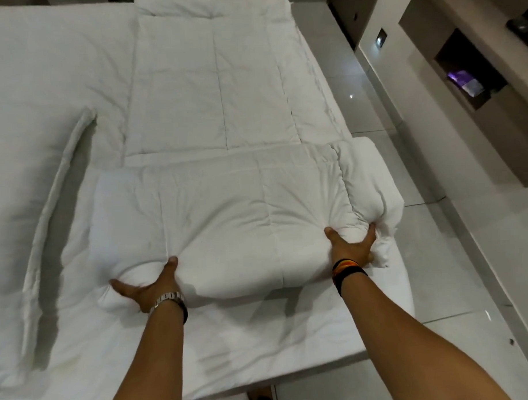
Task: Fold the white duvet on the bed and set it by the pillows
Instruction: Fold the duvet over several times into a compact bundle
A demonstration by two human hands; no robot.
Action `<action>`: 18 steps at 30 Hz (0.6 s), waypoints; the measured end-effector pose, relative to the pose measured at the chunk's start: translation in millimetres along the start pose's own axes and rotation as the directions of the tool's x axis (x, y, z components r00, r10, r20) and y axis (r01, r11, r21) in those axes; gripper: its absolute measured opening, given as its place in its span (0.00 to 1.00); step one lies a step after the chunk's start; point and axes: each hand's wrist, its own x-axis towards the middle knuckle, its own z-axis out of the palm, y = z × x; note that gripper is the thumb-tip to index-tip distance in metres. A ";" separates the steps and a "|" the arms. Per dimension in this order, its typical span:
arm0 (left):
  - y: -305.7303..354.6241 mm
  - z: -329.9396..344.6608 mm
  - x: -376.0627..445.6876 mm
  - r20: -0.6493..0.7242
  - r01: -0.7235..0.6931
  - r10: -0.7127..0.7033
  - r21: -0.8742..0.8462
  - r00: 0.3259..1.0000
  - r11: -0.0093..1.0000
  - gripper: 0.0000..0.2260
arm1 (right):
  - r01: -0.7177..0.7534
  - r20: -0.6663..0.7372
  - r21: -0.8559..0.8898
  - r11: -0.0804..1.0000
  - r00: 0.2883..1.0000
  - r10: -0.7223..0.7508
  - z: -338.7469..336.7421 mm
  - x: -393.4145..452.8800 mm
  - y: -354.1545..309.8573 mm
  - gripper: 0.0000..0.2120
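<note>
Duvet position: the white duvet [215,117] lies in a long strip along the right side of the bed [43,87], its near end turned over into a thick fold [221,219].
Left hand: the left hand [149,289] is spread, thumb apart from the fingers, pressed against the near left corner of the fold; the fingertips are sunk in the fabric, so a true grip cannot be confirmed.
Right hand: the right hand [352,246] is spread likewise, thumb and fingers bracketing a bunched lump at the near right corner.
Pillows: none can be identified with certainty; a padded white edge shows at the far end of the bed.
Stage (judgement): folding is part done; the far length is not yet gathered.
Risk 1: the right corner is bunched and sits at the mattress edge [400,201]. Uneven pressure there could let the loose filling slide off toward the floor [438,268].
Risk 2: pushing with flat palms instead of gripping may let the top layer creep over the lower one, skewing the fold.
Risk 3: the fold is puffy; released too soon, it may spring open.
Risk 4: the left corner looks flatter than the right; turning over both together could give a lopsided bundle.
</note>
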 end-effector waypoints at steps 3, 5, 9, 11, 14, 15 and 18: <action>-7.2 -30.3 -15.6 -0.007 -0.003 0.003 -0.041 1.000 0.999 0.59 | 0.062 0.032 0.028 0.998 0.998 -0.063 -27.2 -21.7 8.5 0.54; -16.5 -55.6 -27.8 0.004 -0.019 0.019 -0.042 1.000 0.999 0.59 | 0.072 0.046 0.029 0.997 0.996 -0.073 -49.1 -38.7 15.1 0.53; -51.3 -123.8 -67.0 0.001 -0.033 0.033 -0.052 0.999 0.998 0.58 | 0.050 0.077 -0.007 0.999 0.996 -0.050 -114.3 -79.2 53.7 0.54; -78.7 -163.5 -93.0 -0.011 -0.029 0.029 -0.053 1.000 0.998 0.56 | 0.036 0.099 -0.038 0.999 0.995 -0.032 -155.8 -98.4 85.8 0.55; -126.9 -235.0 -135.6 -0.006 -0.013 0.013 0.004 1.000 1.000 0.56 | 0.014 0.107 -0.057 0.998 0.994 -0.008 -229.3 -138.6 131.5 0.55; -143.3 -255.8 -145.9 -0.011 -0.003 0.003 0.025 1.000 1.000 0.56 | 0.006 0.103 -0.068 0.998 0.995 0.001 -249.6 -148.2 143.1 0.55; -181.2 -312.1 -181.7 -0.024 0.009 -0.008 0.051 1.000 0.999 0.58 | -0.015 0.105 -0.110 0.994 0.994 0.027 -305.4 -179.9 169.6 0.56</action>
